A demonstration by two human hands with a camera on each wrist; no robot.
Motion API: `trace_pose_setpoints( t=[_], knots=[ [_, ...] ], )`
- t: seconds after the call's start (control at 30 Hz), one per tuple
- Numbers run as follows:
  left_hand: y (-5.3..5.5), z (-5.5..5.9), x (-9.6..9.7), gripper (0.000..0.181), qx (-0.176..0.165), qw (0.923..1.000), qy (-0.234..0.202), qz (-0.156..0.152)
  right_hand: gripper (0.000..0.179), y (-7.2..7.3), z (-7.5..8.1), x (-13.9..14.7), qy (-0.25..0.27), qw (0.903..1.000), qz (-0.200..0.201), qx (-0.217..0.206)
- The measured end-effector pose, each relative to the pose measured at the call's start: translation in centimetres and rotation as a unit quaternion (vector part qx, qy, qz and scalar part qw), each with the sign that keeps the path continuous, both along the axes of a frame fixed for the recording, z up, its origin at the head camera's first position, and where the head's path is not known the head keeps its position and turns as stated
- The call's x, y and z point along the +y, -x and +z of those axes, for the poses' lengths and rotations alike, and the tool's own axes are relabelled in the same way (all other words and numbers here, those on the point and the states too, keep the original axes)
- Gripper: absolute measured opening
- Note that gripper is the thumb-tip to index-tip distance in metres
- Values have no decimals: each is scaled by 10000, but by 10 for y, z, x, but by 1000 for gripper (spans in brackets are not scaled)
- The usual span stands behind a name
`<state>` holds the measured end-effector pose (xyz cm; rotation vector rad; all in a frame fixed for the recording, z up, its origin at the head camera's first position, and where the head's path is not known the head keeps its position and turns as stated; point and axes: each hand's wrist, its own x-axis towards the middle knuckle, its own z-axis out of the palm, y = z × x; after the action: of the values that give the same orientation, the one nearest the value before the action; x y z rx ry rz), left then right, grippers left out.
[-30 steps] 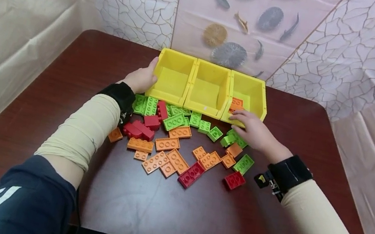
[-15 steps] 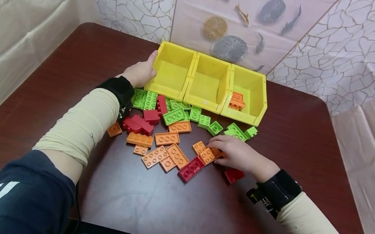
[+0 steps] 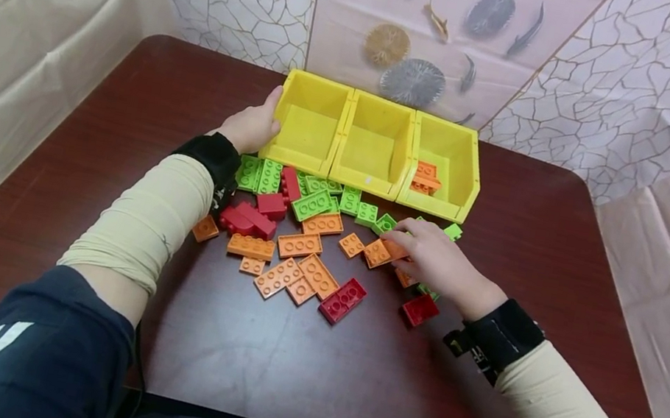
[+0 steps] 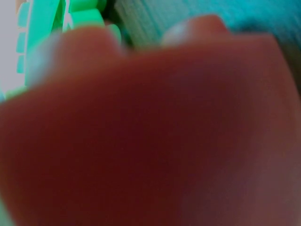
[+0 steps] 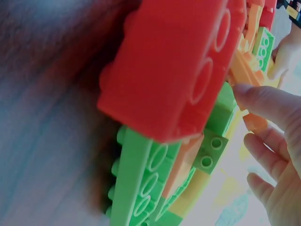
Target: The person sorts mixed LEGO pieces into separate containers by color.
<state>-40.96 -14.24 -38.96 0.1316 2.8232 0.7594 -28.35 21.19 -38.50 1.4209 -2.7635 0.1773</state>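
My left hand (image 3: 251,125) grips the left end wall of a yellow three-compartment bin (image 3: 368,183), thumb along its rim. In the left wrist view, that hand's blurred palm fills most of the picture. Over the loose toy bricks, my right hand (image 3: 433,262) pinches an orange brick (image 3: 377,254) between thumb and fingers; part of the brick is hidden under the hand. The right wrist view shows the thumb (image 5: 263,101) against orange plastic. A small square orange brick (image 3: 352,245) lies just left of it. Orange bricks (image 3: 426,177) sit in the bin's right compartment.
Green bricks (image 3: 311,205) line the bin's front, with red bricks (image 3: 249,219) at left and more orange bricks (image 3: 299,245) in the middle. Nearer lie a long red brick (image 3: 342,301) and a red brick (image 3: 420,310). Everything stands on a dark brown table (image 3: 253,366).
My right hand has left the bin's right compartment, come down to the orange bricks, and now lifts one away from the long red brick. The left hand stays on the bin.
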Motion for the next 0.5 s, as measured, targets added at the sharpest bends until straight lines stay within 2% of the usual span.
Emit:
trace_pose_setpoints(
  t=[0.37,0.5],
  knots=[
    [0,1,0,67,-109,9999,-20,39,35,1,18,7,177,9986,-480,-136],
    [1,0,0,67,-115,9999,-26,75,31,3,23,10,378,9957,-814,-249]
  ],
)
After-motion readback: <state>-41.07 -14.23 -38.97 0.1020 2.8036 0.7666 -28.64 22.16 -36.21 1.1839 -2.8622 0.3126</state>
